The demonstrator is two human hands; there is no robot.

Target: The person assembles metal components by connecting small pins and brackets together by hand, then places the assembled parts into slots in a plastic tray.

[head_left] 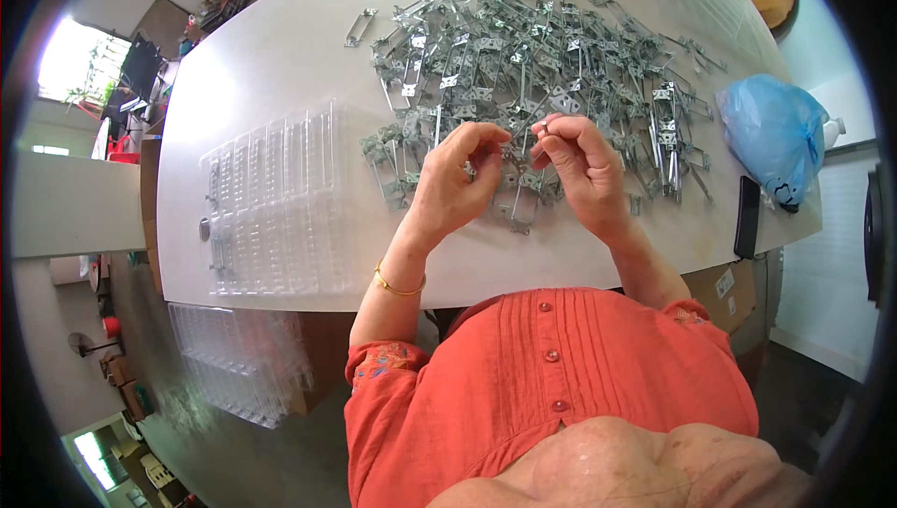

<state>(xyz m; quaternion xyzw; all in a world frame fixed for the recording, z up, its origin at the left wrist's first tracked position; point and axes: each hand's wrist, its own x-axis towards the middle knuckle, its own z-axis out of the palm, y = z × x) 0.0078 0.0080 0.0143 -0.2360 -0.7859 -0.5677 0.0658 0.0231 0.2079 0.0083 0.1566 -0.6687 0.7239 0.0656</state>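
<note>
Both of my hands are raised over the near edge of a big pile of silvery metal brackets [523, 50]. The fingers of my left hand [458, 181] are curled in toward the thumb; anything they hold is hidden. My right hand [589, 171] pinches thumb and forefinger together, with a tiny shiny bit at the tips that is too small to name. The two hands face each other with a small gap between them. Under and between them lie loose brackets of the pile. A clear plastic tray [280, 214] rests to the left, with a few metal pieces along its left side.
The pale table [392, 274] carries all of this. One bracket [360, 28] lies apart at the far left of the pile. On the right are a blue plastic bag [771, 134] and a black flat object [747, 216]. More clear trays [238, 358] are stacked below the left edge.
</note>
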